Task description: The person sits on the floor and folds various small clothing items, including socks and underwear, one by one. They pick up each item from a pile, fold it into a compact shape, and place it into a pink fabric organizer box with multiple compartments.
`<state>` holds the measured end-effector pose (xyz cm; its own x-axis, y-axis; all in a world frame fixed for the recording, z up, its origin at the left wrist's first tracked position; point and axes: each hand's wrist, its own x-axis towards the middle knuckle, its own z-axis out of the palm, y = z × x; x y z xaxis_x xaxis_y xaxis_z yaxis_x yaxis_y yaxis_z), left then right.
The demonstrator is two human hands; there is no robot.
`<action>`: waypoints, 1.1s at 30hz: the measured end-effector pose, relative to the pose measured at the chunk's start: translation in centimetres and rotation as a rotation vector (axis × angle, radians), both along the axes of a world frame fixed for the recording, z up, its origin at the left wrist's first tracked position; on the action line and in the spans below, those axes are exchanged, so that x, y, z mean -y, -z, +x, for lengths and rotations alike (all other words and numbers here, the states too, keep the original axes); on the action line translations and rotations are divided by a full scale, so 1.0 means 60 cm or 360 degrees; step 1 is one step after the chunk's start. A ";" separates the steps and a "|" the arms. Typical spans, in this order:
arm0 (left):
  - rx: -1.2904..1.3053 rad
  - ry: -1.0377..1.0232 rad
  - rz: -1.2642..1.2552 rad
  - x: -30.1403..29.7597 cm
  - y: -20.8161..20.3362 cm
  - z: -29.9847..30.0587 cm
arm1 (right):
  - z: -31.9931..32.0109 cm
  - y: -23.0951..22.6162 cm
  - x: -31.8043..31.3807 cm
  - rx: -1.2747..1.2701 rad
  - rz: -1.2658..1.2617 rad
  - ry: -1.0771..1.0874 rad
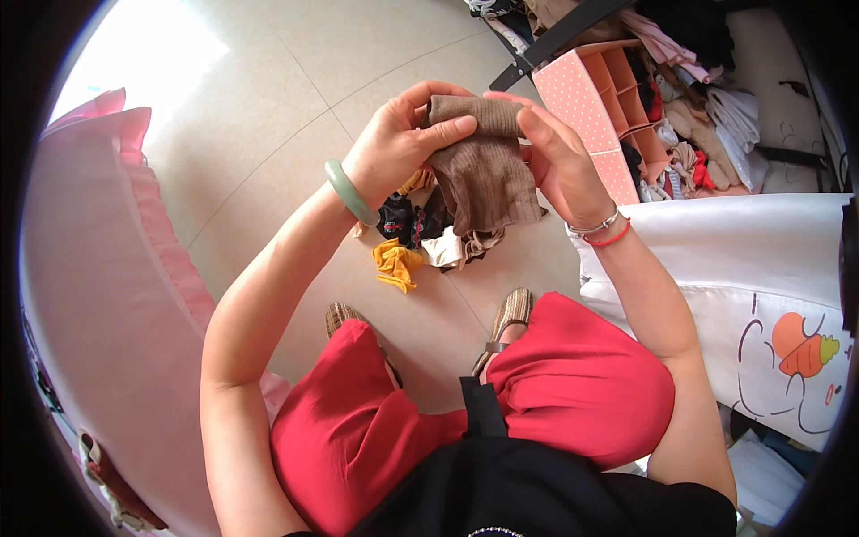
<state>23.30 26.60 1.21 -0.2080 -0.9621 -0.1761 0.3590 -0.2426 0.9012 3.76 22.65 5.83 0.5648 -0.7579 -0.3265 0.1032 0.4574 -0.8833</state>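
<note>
Between my hands, over the floor, hangs a brown ribbed sock, its upper end folded over into a flat band. My left hand, with a pale green bangle at the wrist, pinches the band's left end, thumb on top. At the right edge, my right hand has its fingers stretched loosely around the fabric, some hidden behind it. Below lies a small pile of clothing pieces: a yellow one, a black one with red marks and a whitish one. The brown sock covers part of the pile.
A pink dotted divided box stands at the upper right, with small clothes around it. White fabric with a carrot print spans the right side. A pink ruffled cover fills the left. My feet in striped shoes flank the tiled floor.
</note>
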 end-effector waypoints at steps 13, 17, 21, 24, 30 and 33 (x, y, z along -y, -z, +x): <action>-0.0214 -0.0021 0.0439 -0.016 -0.021 -0.024 | -0.002 0.013 0.002 -0.0273 -0.0397 0.0082; -0.0257 -0.0027 0.0420 -0.017 -0.016 -0.025 | -0.003 0.016 0.003 -0.0262 -0.0518 0.0073; -0.0370 -0.0008 0.0482 -0.018 -0.036 -0.025 | -0.006 0.016 0.002 -0.0277 -0.0605 0.0080; -0.0394 -0.0037 0.0490 -0.017 -0.032 -0.023 | -0.005 0.012 -0.001 -0.0267 -0.0598 0.0079; -0.0421 -0.0064 0.0382 -0.016 -0.020 -0.027 | -0.008 0.016 0.003 -0.0194 -0.0576 0.0089; -0.0370 -0.0081 0.0331 -0.017 -0.017 -0.028 | -0.011 0.022 0.008 -0.0157 -0.0560 0.0042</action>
<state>21.65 27.64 2.22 -0.2181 -0.9208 -0.3235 0.5663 -0.3893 0.7264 3.09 22.14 4.53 0.5223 -0.8475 -0.0949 0.0177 0.1220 -0.9924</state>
